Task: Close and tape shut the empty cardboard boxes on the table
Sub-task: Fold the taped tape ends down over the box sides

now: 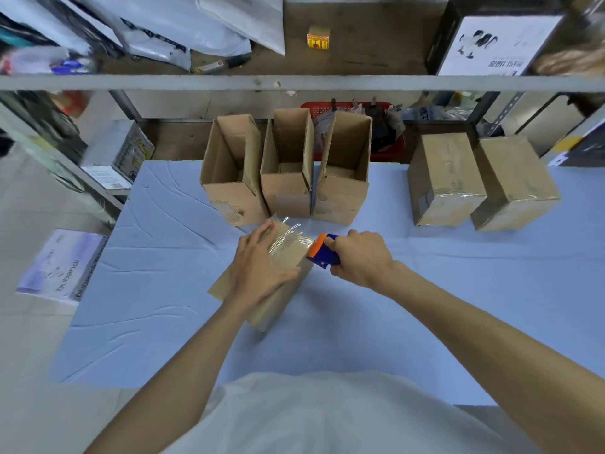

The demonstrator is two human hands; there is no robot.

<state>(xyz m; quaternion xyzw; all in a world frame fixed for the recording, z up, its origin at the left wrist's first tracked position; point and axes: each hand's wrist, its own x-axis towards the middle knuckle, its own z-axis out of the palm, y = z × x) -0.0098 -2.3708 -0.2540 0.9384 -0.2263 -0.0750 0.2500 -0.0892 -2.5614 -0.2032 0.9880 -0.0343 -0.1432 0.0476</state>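
Observation:
A closed cardboard box (288,253) stands in the middle of the table, with shiny clear tape across its top. My left hand (258,267) lies on the box top, fingers straight and thumb against its near edge. My right hand (360,257) grips a blue and orange tape dispenser (322,250), whose orange end touches the box's right top edge. Three open boxes (284,165) stand in a row behind it. Two taped boxes (445,178) sit at the right.
The table has a pale blue cover (163,290). A metal shelf rail (294,82) crosses above the open boxes. A red basket (389,142) with clutter sits behind them. A flat printed package (62,267) lies left of the table.

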